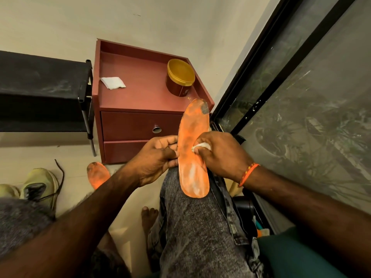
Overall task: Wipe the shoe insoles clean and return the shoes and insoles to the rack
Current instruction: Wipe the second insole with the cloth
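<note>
An orange insole [192, 133] with grey dirt marks lies lengthwise on my right knee, toe end pointing away. My left hand [156, 159] pinches its left edge at the middle. My right hand [220, 155] presses a small white wipe [201, 146] against the insole's right side. A second orange insole [98, 175] lies on the floor to the left, partly hidden by my left forearm. Two pale yellow-green shoes [40, 185] stand on the floor at the lower left, one with a loose dark lace. The black shoe rack [40, 93] stands at the left against the wall.
A reddish-brown bedside cabinet [140, 121] with two drawers stands ahead. On its top are a folded white tissue [112, 82] and a yellow-lidded jar [180, 78]. A dark-framed window [281, 87] runs along the right. My bare foot [149, 217] rests on the floor.
</note>
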